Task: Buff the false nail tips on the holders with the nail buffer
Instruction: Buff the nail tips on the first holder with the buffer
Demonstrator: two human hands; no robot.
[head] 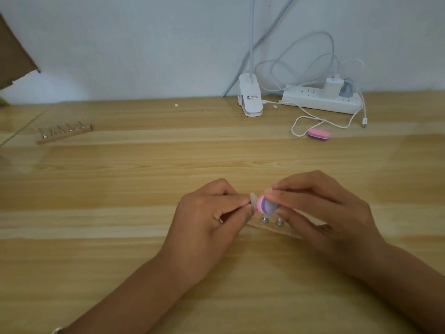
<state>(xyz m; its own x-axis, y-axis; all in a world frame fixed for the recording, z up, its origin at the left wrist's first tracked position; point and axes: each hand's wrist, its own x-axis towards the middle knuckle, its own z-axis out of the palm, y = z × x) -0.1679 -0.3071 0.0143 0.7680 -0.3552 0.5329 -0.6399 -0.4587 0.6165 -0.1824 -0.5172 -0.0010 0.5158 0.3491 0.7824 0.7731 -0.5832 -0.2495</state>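
My left hand [212,215] pinches a clear false nail tip [253,197] between thumb and fingertips, lifted above the table. My right hand [320,208] grips a pink and purple nail buffer [266,205], whose end touches the nail tip. Beneath both hands lies a wooden holder strip [272,227], mostly hidden, with two metal studs [264,220] showing. The stem under the nail tip is hidden by my left fingers.
A second wooden holder [63,135] with several studs lies at far left. A spare pink and purple buffer [318,134] lies at the right rear beside a white cable [310,116]. A clip lamp base [250,98] and a power strip [320,98] stand against the wall.
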